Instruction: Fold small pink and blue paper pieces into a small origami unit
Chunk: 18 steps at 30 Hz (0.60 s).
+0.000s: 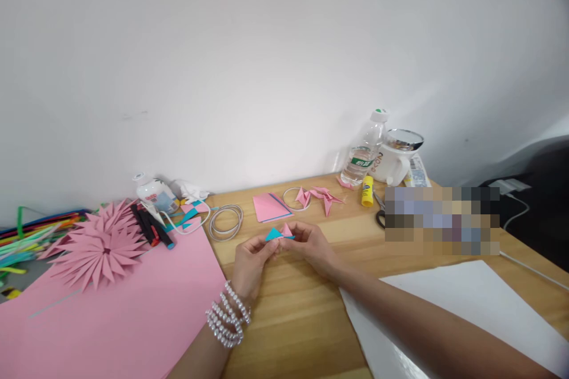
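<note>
On your table [293, 320]
The folded piece [280, 232] is sitting between your left hand [251, 260] and right hand [311, 246], paper flower [100, 243] lying left, bottle [365, 151] standing behind.

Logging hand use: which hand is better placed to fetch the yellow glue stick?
Probably the right hand: the glue stick stands on its side, nearer to it; the left hand also pinches the folded paper.

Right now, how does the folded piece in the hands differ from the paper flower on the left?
The folded piece is small, pink and blue, pinched between left hand and right hand; the paper flower is far larger, all pink, lying partly on the pink sheet. Both are folded paper.
</note>
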Motion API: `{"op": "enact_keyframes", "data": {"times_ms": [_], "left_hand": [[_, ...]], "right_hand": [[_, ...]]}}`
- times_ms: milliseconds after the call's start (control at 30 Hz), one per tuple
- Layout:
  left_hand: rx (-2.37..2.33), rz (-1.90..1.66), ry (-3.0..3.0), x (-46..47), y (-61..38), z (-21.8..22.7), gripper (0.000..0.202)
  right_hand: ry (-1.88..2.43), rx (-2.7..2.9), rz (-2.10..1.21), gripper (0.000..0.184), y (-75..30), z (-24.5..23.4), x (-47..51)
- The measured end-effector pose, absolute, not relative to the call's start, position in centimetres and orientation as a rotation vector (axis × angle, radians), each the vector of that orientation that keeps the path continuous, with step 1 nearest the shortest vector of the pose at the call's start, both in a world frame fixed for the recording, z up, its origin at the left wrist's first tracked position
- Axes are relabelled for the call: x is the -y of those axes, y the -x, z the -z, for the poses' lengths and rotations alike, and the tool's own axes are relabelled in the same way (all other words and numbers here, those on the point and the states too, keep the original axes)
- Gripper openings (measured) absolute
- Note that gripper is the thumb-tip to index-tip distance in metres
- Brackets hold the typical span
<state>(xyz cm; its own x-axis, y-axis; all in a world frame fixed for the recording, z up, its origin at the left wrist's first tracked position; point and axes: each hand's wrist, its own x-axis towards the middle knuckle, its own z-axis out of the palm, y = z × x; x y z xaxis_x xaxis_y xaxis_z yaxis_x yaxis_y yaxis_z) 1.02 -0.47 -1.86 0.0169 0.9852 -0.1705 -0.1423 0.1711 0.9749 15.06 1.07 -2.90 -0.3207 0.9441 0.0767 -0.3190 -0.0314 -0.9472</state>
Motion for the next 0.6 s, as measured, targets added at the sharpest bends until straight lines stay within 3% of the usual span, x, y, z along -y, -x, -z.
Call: {"op": "enact_keyframes", "data": {"times_ms": [267, 367, 467, 600], "left_hand": [[-1.224, -1.127, -1.175, 0.4, -0.8, 1.2, 0.020], [-1.252, -1.099, -1.260, 0.3, -0.7, 1.1, 0.019], [-1.271, -1.102, -1.267, 0.4, -0.8, 1.1, 0.018], [-1.271, -1.127, -1.175, 0.4, -1.0, 1.4, 0.016]], "right_hand": [[0.791, 1.271, -1.463, 0.027, -14.9, 2.9, -1.0], [0.833, 1.317, -1.271, 0.026, -14.9, 3.4, -0.9], [0.891, 1.525, -0.990, 0.011, -15.0, 3.8, -0.8], [0.947, 1.631, -0.797, 0.009, -15.0, 3.8, -0.7]]}}
